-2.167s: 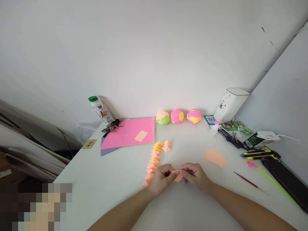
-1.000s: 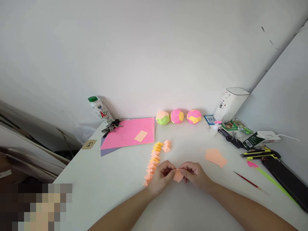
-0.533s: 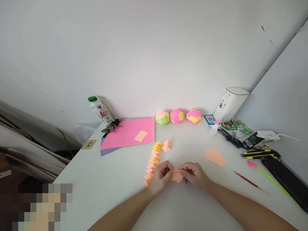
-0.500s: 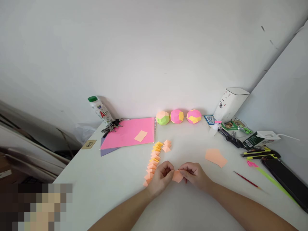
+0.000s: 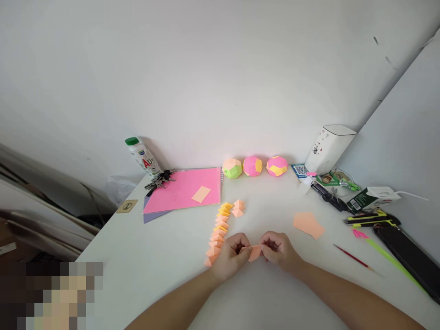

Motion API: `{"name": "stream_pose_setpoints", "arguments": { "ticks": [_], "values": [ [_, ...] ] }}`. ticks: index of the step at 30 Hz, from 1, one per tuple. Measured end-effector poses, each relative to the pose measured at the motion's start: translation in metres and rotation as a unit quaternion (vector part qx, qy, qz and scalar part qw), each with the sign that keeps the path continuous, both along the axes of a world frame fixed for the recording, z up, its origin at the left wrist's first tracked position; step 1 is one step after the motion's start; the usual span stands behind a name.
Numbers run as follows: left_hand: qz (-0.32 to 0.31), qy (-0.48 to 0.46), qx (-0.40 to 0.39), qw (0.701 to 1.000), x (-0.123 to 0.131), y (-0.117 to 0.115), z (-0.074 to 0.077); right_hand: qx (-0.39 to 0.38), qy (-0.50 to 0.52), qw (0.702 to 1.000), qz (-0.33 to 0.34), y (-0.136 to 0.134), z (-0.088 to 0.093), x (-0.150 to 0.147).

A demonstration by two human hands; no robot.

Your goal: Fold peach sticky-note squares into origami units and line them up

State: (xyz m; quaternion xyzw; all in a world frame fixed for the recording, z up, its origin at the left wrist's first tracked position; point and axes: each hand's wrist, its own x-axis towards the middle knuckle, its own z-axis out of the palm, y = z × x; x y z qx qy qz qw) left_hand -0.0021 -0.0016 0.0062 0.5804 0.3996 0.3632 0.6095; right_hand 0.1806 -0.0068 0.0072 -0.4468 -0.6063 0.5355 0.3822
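A white table [image 5: 165,250] stands against a pale wall [image 5: 206,91], with three faceted paper balls [image 5: 253,166] lined up at its back. Near the front, a small peach paper piece [image 5: 254,254] is held between the two hands; its visible length runs crosswise, left to right, with a lower corner pointing toward the person. The left hand [image 5: 232,257] pinches one end between thumb and curled fingers, the right hand [image 5: 279,251] the other, both closed tight. Fingers hide its ends.

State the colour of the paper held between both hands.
The paper is peach, clearest in the head view.
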Motion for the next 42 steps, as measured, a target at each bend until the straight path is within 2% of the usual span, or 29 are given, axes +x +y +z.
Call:
{"name": "stream_pose_setpoints", "arguments": {
  "ticks": [5, 10, 15, 20, 31, 38, 42],
  "values": [
    [0.014, -0.028, -0.012, 0.999, -0.001, 0.002, 0.000, -0.024, 0.025, 0.999, -0.024, 0.001, 0.003, 0.001],
    [0.015, -0.032, -0.022, 0.999, -0.001, 0.002, 0.003, -0.025, 0.055, 0.998, 0.003, 0.002, 0.005, 0.003],
    [-0.012, -0.006, 0.008, 1.000, 0.000, 0.000, 0.005, 0.016, -0.011, 0.999, 0.047, 0.002, -0.003, 0.003],
    [0.001, 0.008, 0.031, 0.999, 0.002, -0.001, 0.003, 0.031, -0.026, 0.998, 0.052, 0.002, -0.005, 0.002],
    [0.010, -0.005, -0.004, 1.000, 0.002, 0.000, 0.005, 0.010, 0.000, 1.000, 0.028, 0.000, -0.001, 0.001],
    [0.001, 0.000, -0.003, 1.000, 0.003, 0.000, 0.003, 0.042, -0.046, 0.997, 0.036, 0.001, -0.005, 0.001],
    [0.015, -0.011, -0.028, 0.999, 0.002, 0.000, 0.003, 0.017, -0.023, 0.999, 0.016, 0.001, -0.003, 0.002]
  ]
}}
